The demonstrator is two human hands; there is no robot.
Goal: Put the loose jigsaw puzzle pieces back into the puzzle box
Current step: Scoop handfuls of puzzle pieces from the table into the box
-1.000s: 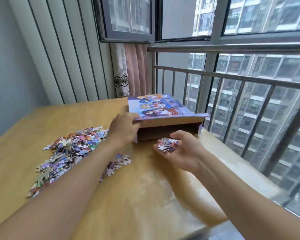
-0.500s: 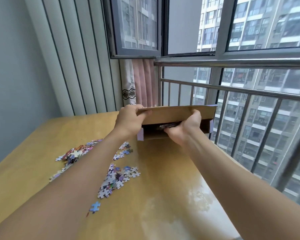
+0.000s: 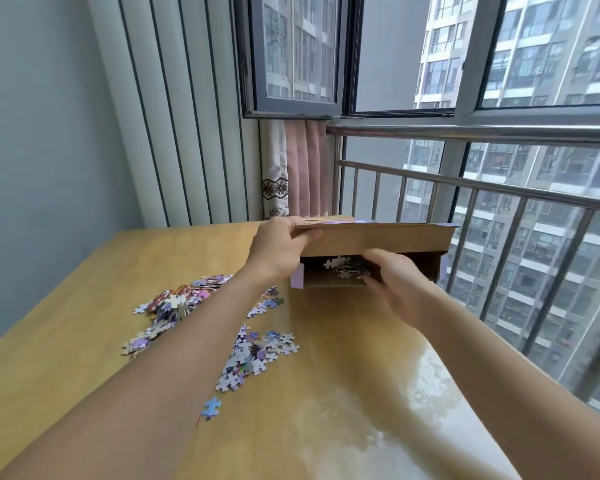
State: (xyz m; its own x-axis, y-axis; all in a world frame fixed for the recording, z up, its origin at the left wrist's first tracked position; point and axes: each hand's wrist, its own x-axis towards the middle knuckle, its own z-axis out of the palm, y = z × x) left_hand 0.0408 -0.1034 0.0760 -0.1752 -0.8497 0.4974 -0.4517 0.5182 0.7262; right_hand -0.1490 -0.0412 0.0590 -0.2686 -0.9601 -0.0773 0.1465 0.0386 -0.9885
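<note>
On table (image 3: pixel 84 341), one box (image 3: pixel 378 239), two hands.

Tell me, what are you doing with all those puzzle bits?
A person is packing a jigsaw away. The left hand grips the flap of the cardboard puzzle box and holds it open. The right hand is at the opening, tipping a handful of pieces inside. Plenty of loose pieces lie scattered on the wooden table, so the job is not finished.
</note>
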